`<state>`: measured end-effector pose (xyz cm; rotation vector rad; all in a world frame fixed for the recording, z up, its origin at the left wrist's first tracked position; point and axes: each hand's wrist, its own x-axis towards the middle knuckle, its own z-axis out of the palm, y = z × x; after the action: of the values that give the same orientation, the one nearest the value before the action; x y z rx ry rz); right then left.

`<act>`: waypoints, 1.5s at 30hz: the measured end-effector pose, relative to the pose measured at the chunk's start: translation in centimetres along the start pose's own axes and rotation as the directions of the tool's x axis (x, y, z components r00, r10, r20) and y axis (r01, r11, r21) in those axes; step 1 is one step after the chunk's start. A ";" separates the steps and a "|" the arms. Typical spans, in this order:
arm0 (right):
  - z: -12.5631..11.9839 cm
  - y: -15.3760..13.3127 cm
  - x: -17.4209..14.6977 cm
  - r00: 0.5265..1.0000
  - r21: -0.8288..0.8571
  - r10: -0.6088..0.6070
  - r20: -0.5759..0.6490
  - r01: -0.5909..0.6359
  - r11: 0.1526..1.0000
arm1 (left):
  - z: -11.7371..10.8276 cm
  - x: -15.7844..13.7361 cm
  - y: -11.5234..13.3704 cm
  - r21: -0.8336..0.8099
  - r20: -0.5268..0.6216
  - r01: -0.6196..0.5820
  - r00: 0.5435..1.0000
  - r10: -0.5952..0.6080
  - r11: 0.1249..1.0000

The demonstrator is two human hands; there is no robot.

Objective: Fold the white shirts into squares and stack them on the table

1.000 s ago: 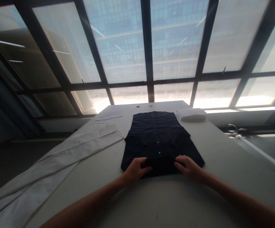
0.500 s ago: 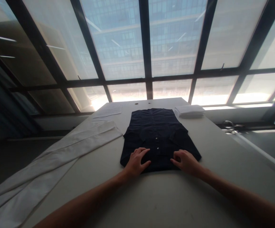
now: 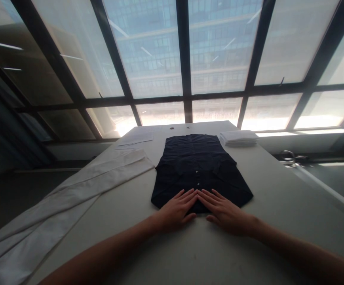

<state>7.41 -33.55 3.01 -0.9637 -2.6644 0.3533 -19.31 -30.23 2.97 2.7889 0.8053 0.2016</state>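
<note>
A dark navy garment, which looks like a shirt (image 3: 194, 158), lies folded lengthwise and flat on the white table (image 3: 124, 245). Two small pale buttons show near its close end. My left hand (image 3: 179, 209) rests with fingers stretched out on the shirt's near edge, its thumb over the edge. From the other side my right hand (image 3: 223, 209) lies flat on the same edge, fingers extended. The fingertips of both hands meet, or almost meet, at the middle, just below the lower button. Neither hand grips the cloth.
White cloth (image 3: 79, 190) spreads along the table's left side and hangs over its edge. Papers (image 3: 136, 138) lie at the far left. A folded white stack (image 3: 238, 137) sits at the far right. Windows (image 3: 156, 55) stand behind the table.
Both hands have moved inward along the near edge until their fingertips come together. My right hand's curled fingers have straightened and flattened. The shirt stays in place.
</note>
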 end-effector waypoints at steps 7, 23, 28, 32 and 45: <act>0.0 0.7 -1.1 0.992 -0.002 0.109 0.065 -0.109 0.994 | -0.6 -0.6 0.1 0.015 0.041 0.027 0.999 -0.028 1.000; 0.2 2.3 -3.2 0.991 0.016 0.134 0.011 -0.134 0.991 | -0.7 -2.6 -0.6 0.068 0.035 0.089 0.995 -0.092 0.994; 0.1 2.5 -3.3 0.987 0.062 0.159 -0.034 -0.157 0.986 | -0.5 -2.5 -0.7 0.060 0.012 0.094 0.995 -0.095 0.994; 0.2 2.9 -3.1 0.982 0.064 0.180 -0.056 -0.177 0.982 | -0.5 -2.5 -0.8 0.056 -0.008 0.085 0.996 -0.084 0.995; -0.1 0.5 -1.8 1.000 0.067 0.023 0.004 -0.024 0.997 | -0.7 -1.0 0.9 0.109 -0.032 -0.036 0.999 0.040 0.993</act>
<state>9.05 -34.35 2.58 -0.9755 -2.6276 0.4469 -19.88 -31.38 3.79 2.9118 0.7947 0.2194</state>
